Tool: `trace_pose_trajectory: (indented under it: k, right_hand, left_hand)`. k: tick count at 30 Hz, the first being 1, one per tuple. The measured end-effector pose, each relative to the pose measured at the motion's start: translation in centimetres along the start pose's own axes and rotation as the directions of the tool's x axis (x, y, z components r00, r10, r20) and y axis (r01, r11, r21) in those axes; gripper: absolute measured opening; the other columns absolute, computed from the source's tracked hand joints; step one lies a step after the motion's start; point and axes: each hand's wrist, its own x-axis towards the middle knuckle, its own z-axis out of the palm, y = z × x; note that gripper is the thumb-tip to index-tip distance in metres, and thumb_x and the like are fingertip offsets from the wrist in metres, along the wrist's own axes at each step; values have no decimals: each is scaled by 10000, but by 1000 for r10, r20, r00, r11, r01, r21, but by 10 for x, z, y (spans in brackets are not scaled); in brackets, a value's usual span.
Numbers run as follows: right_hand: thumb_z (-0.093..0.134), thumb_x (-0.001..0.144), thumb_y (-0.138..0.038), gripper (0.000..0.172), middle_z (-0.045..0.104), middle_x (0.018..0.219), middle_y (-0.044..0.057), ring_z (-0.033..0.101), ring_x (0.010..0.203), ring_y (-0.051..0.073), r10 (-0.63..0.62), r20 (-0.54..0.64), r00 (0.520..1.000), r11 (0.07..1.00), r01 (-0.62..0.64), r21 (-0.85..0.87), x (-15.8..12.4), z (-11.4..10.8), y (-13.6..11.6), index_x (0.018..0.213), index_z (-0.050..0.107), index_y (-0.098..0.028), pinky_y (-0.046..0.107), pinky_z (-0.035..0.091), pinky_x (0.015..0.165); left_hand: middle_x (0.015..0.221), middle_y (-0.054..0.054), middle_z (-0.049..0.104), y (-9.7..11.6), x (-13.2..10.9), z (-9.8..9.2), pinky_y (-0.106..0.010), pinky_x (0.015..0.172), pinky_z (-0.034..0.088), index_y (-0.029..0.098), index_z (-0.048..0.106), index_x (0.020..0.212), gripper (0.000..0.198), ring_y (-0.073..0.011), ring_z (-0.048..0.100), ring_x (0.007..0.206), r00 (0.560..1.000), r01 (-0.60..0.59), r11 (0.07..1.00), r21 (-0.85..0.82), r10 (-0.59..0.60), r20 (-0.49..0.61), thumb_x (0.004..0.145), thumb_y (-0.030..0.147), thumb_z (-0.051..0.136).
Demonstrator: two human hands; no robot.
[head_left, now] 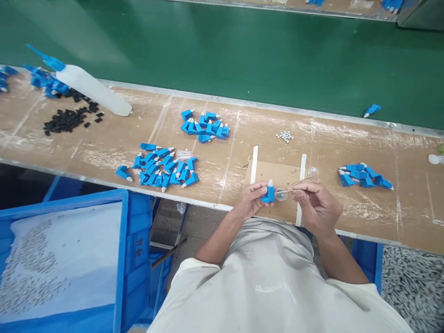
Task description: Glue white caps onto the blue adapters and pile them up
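My left hand (250, 200) grips a small blue plastic connector (268, 193) with a white tip, held upright over the near edge of the brown workbench (409, 203). My right hand (314, 203) pinches a thin stick (286, 191) whose tip points at the connector's side. A small clear round dish (281, 194) lies just below the stick, between both hands. Two white strips (254, 165) frame the cardboard pad under my hands.
Piles of blue connectors lie at centre-left (163, 167), further back (205, 127) and on the right (364, 175). Tiny white parts (285, 136) sit behind the pad. Black pieces (69, 118) and a white squeeze bottle (86, 83) lie far left. A blue bin (122, 259) stands below, a green conveyor (243, 51) behind.
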Motion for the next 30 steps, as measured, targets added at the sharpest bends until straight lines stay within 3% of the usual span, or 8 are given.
trace_pose_trajectory:
  k: [3, 6, 20, 30]
  right_hand:
    - [658, 929, -110, 189, 746, 843, 28, 696, 779, 194, -195, 55, 979, 974, 200, -108, 2, 3, 0, 1053, 693, -248, 340, 557, 686]
    - [647, 915, -70, 252, 748, 848, 27, 708, 775, 197, -271, 94, 958, 942, 284, -178, 6, 5, 1, 1093, 667, -247, 343, 562, 693]
    - [637, 897, -27, 294, 743, 834, 30, 711, 751, 197, -321, 174, 931, 891, 359, -279, 11, 9, 2, 1097, 639, -242, 336, 568, 663]
    - [612, 937, -90, 214, 758, 822, 26, 724, 725, 193, -334, 213, 918, 868, 388, -312, 10, 9, 0, 1062, 644, -261, 334, 581, 625]
  left_hand:
    - [675, -25, 701, 1, 0, 0, -221, 546, 520, 115, 668, 869, 440, -97, 615, 505, 1000, 14, 1000, -2, -14, 4, 694, 459, 880]
    - [685, -30, 713, 3, -1, 2, -215, 548, 521, 114, 671, 864, 457, -88, 606, 491, 1000, 19, 1000, -22, -19, 9, 680, 470, 891]
    - [692, -19, 692, 4, -1, 0, -205, 554, 500, 122, 649, 847, 467, -96, 629, 526, 998, 49, 998, -46, -46, 48, 680, 483, 893]
    - [699, -15, 676, 3, -1, 0, -217, 547, 503, 114, 652, 868, 475, -96, 620, 529, 997, 59, 997, -46, -57, 44, 680, 477, 894]
